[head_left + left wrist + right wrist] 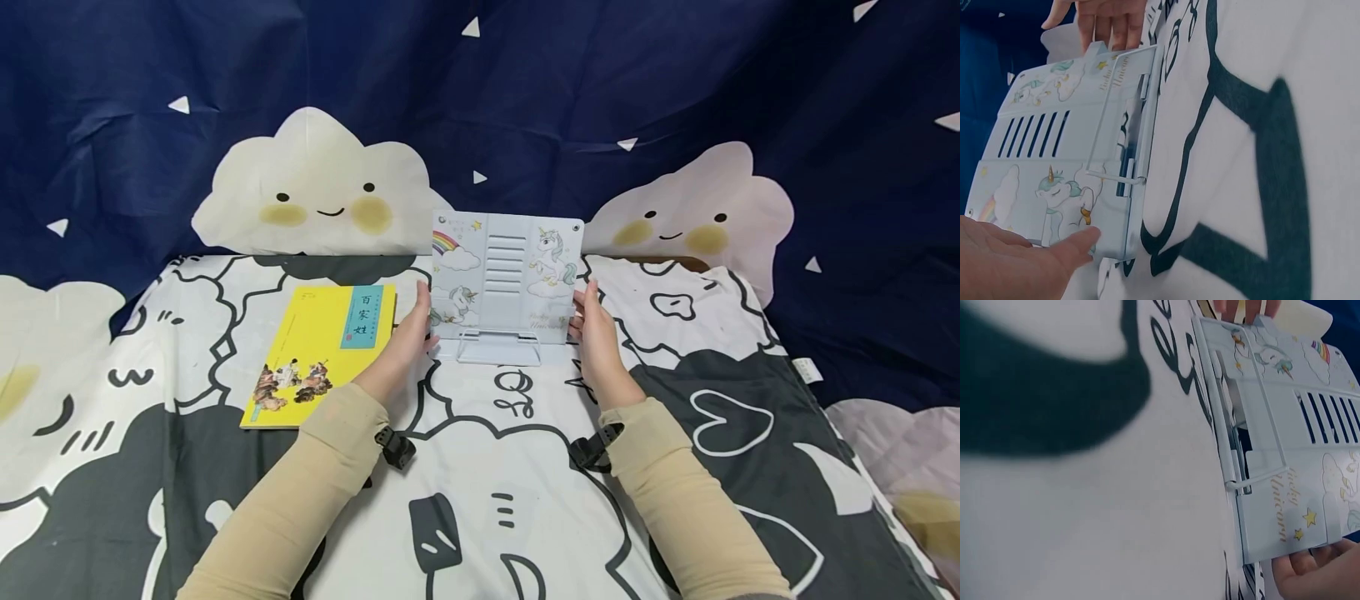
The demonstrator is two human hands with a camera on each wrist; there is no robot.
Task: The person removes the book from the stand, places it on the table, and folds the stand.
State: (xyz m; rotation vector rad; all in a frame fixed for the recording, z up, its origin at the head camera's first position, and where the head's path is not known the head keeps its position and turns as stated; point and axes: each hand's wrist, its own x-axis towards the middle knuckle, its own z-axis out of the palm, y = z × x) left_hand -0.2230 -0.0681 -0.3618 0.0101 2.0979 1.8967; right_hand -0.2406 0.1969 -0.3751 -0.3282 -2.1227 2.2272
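Note:
A pale blue book stand with unicorn, rainbow and cloud prints stands upright, leaning slightly back, on the patterned bedding. Slots run down its middle, and a wire page holder sits across its lower front. My left hand holds the stand's left side edge; a fingertip shows against the front panel in the left wrist view. On the opposite side my right hand holds the right edge, its fingers bent in behind the panel in the right wrist view. The backs of both fingers' grips are partly hidden.
A yellow book with a blue title label lies flat left of the stand, close to my left forearm. Black and white bedding covers the surface. Behind hangs a dark blue curtain with cloud prints.

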